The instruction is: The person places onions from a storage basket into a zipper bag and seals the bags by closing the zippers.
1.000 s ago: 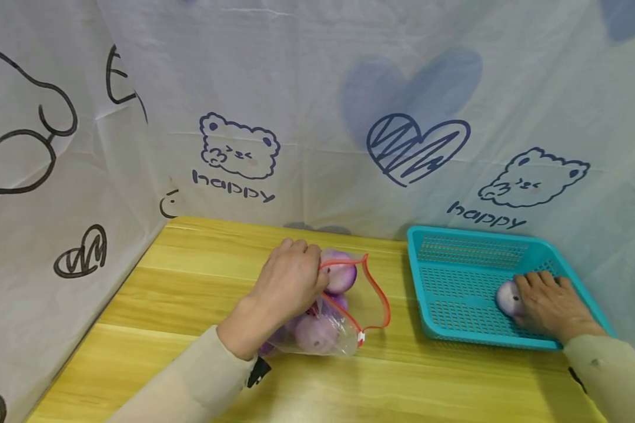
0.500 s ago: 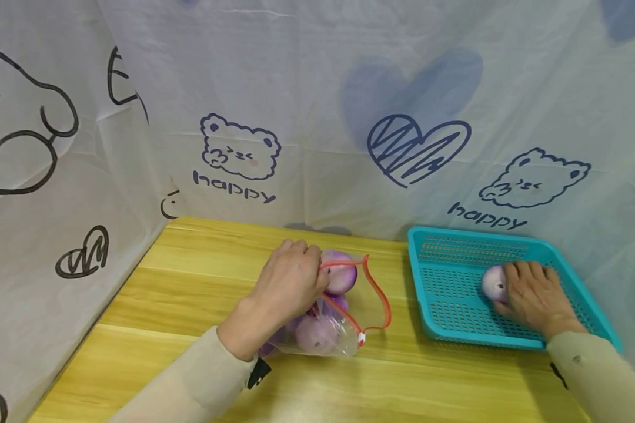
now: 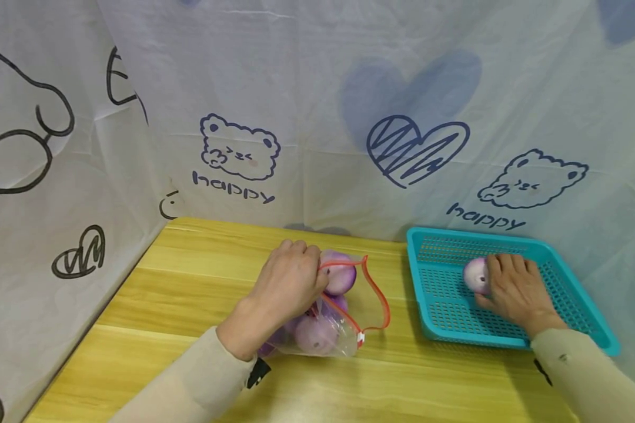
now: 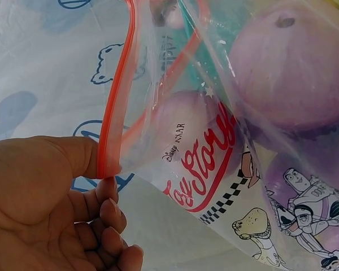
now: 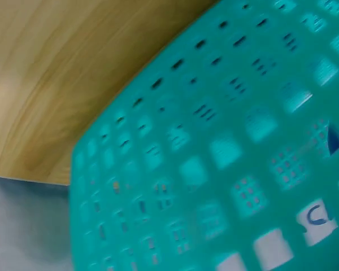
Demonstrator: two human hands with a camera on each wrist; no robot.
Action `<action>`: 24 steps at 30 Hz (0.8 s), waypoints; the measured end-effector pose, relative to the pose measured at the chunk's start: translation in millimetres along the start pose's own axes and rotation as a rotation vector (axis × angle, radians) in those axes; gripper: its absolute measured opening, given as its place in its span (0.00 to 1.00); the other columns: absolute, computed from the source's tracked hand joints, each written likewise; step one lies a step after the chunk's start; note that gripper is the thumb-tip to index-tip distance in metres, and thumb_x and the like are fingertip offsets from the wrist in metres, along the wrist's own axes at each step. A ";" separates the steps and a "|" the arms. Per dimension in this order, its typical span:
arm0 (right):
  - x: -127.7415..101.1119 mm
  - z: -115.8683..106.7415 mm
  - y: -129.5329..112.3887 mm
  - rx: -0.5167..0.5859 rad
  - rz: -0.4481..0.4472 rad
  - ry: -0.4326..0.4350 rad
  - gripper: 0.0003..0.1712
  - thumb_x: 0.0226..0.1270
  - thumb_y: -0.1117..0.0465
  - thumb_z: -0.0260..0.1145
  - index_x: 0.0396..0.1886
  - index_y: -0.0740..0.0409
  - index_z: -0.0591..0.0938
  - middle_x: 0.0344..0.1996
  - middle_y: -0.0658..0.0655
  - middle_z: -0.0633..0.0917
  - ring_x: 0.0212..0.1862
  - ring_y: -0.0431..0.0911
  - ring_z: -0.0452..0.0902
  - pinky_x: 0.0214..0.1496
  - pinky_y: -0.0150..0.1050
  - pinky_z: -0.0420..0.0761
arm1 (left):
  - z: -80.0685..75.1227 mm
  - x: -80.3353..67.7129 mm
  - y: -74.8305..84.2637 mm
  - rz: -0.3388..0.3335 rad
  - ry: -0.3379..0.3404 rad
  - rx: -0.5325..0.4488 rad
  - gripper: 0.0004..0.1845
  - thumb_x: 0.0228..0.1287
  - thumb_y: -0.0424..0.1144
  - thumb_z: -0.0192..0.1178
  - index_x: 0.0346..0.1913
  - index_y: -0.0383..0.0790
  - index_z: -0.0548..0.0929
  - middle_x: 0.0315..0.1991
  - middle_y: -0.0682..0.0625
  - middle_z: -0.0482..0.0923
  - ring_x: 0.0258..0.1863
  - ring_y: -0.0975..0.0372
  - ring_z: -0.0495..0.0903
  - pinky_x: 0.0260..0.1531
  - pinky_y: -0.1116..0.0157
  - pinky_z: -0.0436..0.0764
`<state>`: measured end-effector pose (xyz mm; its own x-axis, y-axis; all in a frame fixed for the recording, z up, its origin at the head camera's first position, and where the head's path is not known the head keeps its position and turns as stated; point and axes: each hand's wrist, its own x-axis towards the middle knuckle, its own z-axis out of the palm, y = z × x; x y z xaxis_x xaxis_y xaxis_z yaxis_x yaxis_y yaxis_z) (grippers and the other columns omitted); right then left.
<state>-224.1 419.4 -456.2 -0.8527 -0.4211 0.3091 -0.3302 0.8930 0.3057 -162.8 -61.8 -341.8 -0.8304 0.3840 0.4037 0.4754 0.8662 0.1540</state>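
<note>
My left hand pinches the rim of a clear zip bag between thumb and finger. The bag has a red zip edge and cartoon print, and its mouth gapes to the right. Several purple onions lie inside, round and smooth, one of them near the mouth. My right hand grips a purple-and-white onion in the turquoise basket; its fingers partly cover the onion. In the right wrist view, the basket's perforated wall fills most of the picture and the hand is out of sight.
The bag and basket stand on a yellow wood-grain table, with the basket to the right of the bag. White cloth with printed bears and hearts hangs behind the table and along its left side.
My right hand has moved left across the basket, carrying the onion from its right part toward the middle. The left hand and the bag have stayed in place.
</note>
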 end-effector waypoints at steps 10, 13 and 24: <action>13.6 -7.1 -22.1 0.010 -0.070 0.088 0.54 0.43 0.40 0.82 0.58 0.72 0.69 0.49 0.74 0.75 0.51 0.69 0.71 0.51 0.64 0.73 | 0.0 0.1 -1.2 0.012 0.010 0.000 0.11 0.62 0.41 0.67 0.29 0.38 0.79 0.25 0.48 0.74 0.28 0.52 0.72 0.31 0.57 0.72; 17.7 -8.5 -27.2 0.013 -0.084 0.110 0.53 0.42 0.40 0.81 0.58 0.71 0.69 0.49 0.74 0.75 0.50 0.69 0.71 0.50 0.64 0.73 | -0.3 -0.2 -1.4 0.011 0.011 -0.004 0.11 0.62 0.41 0.67 0.29 0.38 0.79 0.25 0.48 0.74 0.28 0.52 0.72 0.31 0.56 0.72; 34.0 -23.5 -41.2 0.036 -0.134 0.201 0.46 0.52 0.35 0.66 0.54 0.71 0.70 0.45 0.72 0.73 0.46 0.69 0.70 0.48 0.62 0.73 | -2.2 -0.6 -2.1 0.012 0.009 0.002 0.12 0.63 0.41 0.67 0.29 0.38 0.78 0.25 0.48 0.74 0.29 0.52 0.72 0.32 0.56 0.73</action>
<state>-230.0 364.6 -437.2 -0.7040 -0.5561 0.4417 -0.4520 0.8306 0.3252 -162.6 -64.6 -340.3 -0.8221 0.3913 0.4136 0.4845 0.8623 0.1472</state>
